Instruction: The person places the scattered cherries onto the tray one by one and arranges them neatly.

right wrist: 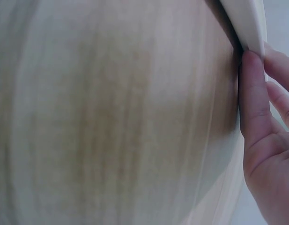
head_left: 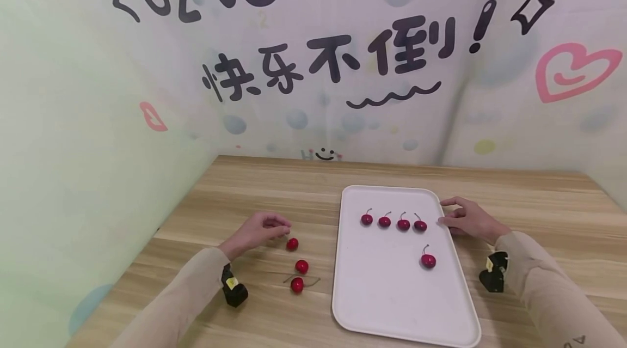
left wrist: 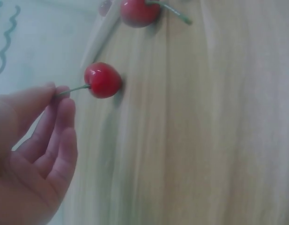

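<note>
My left hand (head_left: 259, 232) is over the table left of the tray, pinching the thin green stem of a red cherry (left wrist: 103, 80) between thumb and forefinger. The other left fingers are loosely bent. Nearer me on the table lie two more cherries, one (head_left: 301, 267) just behind the other (head_left: 296, 285). My right hand (head_left: 470, 219) is at the far right side of the white tray (head_left: 392, 304), with its rim between thumb and fingers. On the tray, several dark red cherries (head_left: 384, 221) form a row near the far end. One cherry (head_left: 428, 260) sits apart, closer to me.
The wood-grain table (head_left: 274, 184) runs back to a wall cloth (head_left: 313, 119) printed with large dark characters. A pale cloth (head_left: 88, 135) hangs along the left side. Black wrist devices (head_left: 235, 289) are strapped below both sleeves.
</note>
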The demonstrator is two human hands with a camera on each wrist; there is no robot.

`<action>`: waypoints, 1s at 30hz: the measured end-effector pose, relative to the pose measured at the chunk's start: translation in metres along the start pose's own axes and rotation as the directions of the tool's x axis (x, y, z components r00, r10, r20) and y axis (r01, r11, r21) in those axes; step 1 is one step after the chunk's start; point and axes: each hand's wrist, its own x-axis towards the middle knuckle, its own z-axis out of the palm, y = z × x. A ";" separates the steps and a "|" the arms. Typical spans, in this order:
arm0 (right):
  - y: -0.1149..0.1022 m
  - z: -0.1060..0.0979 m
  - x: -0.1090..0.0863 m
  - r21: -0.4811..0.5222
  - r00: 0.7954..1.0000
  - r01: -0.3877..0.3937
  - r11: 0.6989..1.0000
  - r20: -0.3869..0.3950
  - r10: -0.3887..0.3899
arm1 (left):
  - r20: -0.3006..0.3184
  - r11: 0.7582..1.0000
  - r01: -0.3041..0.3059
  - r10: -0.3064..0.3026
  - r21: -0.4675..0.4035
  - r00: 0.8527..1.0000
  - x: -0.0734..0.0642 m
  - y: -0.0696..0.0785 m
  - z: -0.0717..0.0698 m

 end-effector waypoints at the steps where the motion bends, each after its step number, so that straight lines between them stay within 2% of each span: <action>1: 0.000 0.000 0.000 -0.001 1.000 0.001 1.000 0.000 -0.001 | -0.008 1.000 0.003 -0.003 -0.003 1.000 0.001 0.000 0.001; 9: -0.001 0.000 -0.001 0.015 1.000 0.001 1.000 0.000 -0.001 | -0.062 0.998 -0.011 0.008 -0.055 0.998 0.003 0.000 0.007; 23: 0.000 0.000 0.001 0.027 1.000 0.000 1.000 0.000 0.000 | -0.107 0.999 -0.017 0.013 -0.032 0.994 0.004 -0.002 0.011; 30: -0.001 0.000 0.000 0.026 1.000 0.001 1.000 0.000 -0.001 | -0.078 0.999 -0.033 0.030 -0.039 0.997 0.002 -0.003 0.009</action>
